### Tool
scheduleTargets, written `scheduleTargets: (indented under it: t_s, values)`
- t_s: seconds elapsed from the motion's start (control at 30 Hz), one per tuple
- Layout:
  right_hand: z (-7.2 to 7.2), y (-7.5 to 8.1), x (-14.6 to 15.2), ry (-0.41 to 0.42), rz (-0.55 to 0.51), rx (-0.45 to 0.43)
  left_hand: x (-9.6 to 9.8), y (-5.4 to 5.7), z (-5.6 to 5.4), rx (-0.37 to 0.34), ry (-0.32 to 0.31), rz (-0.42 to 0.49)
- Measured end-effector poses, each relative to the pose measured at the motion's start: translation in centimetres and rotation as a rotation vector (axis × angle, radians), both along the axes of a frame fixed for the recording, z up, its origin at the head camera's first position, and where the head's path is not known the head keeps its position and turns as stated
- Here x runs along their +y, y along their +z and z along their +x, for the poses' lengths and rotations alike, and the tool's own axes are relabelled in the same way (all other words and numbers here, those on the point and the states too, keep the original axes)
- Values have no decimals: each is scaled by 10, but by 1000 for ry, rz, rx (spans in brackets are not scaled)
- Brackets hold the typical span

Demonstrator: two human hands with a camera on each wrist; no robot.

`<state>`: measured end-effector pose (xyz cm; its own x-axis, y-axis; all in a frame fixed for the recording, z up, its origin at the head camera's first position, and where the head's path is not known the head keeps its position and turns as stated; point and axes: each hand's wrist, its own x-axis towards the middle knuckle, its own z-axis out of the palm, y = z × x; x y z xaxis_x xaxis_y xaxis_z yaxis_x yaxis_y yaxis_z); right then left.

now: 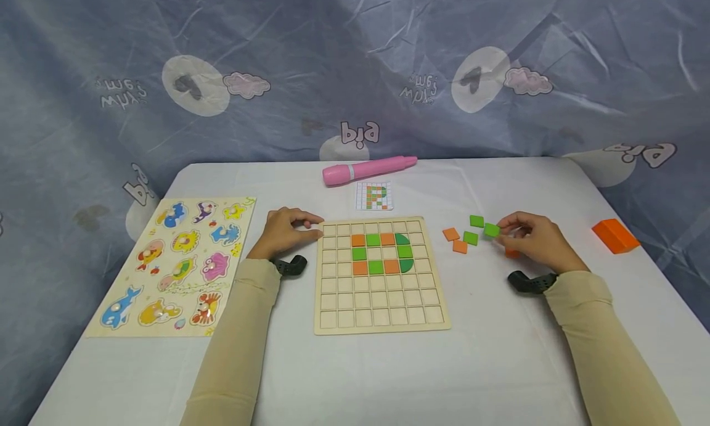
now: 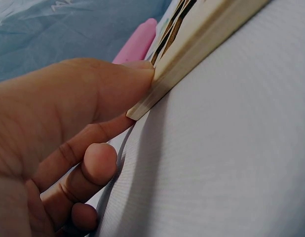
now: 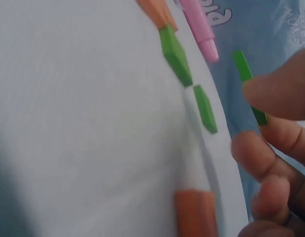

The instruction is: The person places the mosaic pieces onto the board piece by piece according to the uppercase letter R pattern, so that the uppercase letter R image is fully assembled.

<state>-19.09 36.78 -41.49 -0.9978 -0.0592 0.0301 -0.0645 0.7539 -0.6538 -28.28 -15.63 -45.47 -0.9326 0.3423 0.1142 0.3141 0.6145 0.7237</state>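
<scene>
My right hand [image 1: 529, 238] pinches a green square tile [image 3: 245, 74] between thumb and forefinger, lifted off the table, its other fingers curled below. Under and near that hand lie two more green tiles [image 1: 470, 238] and several orange tiles [image 1: 460, 246], one of them [image 3: 196, 212] partly hidden by the hand in the head view. My left hand [image 1: 285, 232] pinches the far left corner of the wooden grid board [image 1: 383, 318], thumb on top and forefinger at the edge. Orange, green and rounded dark green pieces [image 1: 407, 265] form a closed ring in the board's upper cells.
Behind the board lies a small pattern card [image 1: 374, 196], with a pink marker-like stick [image 1: 368, 169] beyond it. An animal peg puzzle [image 1: 177, 266] covers the table's left side. An orange block [image 1: 616, 236] stands at the far right. A printed cloth [image 1: 355, 74] hangs behind.
</scene>
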Motion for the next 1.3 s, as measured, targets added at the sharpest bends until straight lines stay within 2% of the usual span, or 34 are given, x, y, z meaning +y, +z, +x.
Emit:
scheduleTargets:
  t_s: [0.2,0.37,0.57,0.93,1.13,1.3]
  values:
    - [1,10,-12,64,-133,-61,0,-1,-3,-3,-3,-1]
    - [1,16,-26,97,-179,-114,-2,-2,-4,-4,-7,13]
    - [3,18,-46,167,-232,-128,-2,-2,-4,1,-6,8]
    - [10,9,-82,298,-232,-125,-1,-3,-3,-4,-5,3]
    - [13,9,-100,324,-240,-177,-1,-2,-2,-4,-7,13]
    - [14,9,-115,393,-256,-200,-1,-1,-1,-5,1,5]
